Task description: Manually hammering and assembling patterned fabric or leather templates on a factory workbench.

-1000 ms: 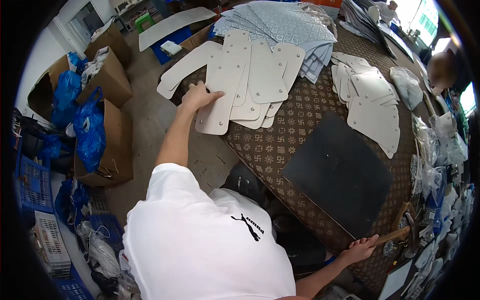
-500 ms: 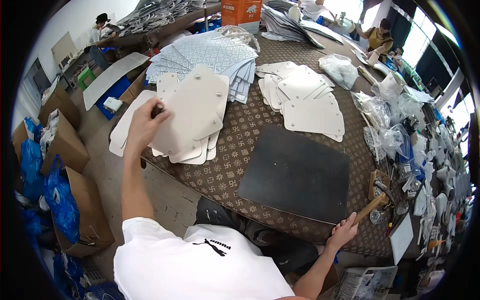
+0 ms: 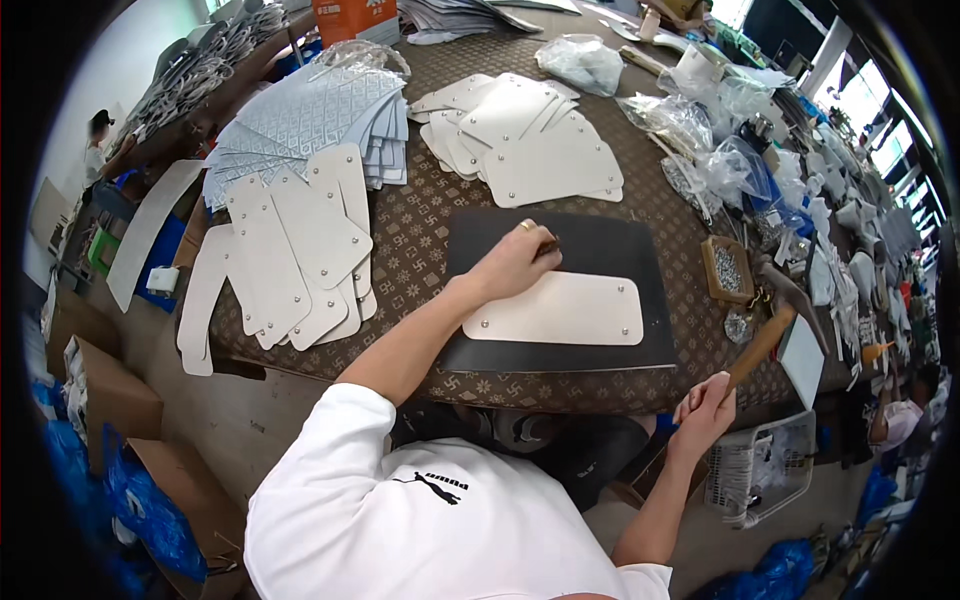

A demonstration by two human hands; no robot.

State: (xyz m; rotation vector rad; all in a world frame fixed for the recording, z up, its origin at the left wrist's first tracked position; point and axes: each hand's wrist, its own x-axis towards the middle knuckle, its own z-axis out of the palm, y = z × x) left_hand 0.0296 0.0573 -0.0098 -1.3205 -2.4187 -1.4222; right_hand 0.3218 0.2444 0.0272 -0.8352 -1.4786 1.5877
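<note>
White panel [image 3: 555,312] lay on mat [image 3: 610,245], likely being positioned.
Left hand [image 3: 515,265] had unclear grip; right hand [image 3: 705,408] clamped hammer [image 3: 762,345]; next likely needed panel steady.

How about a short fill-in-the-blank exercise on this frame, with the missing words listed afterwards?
1. The right hand grips a hammer whose handle is made of ____.
2. The white panel nearest the left hand rests on a mat coloured ____.
3. In the head view, the small open box of metal pieces sits to the ____ of the mat.

Missing words: wood; black; right.
</note>
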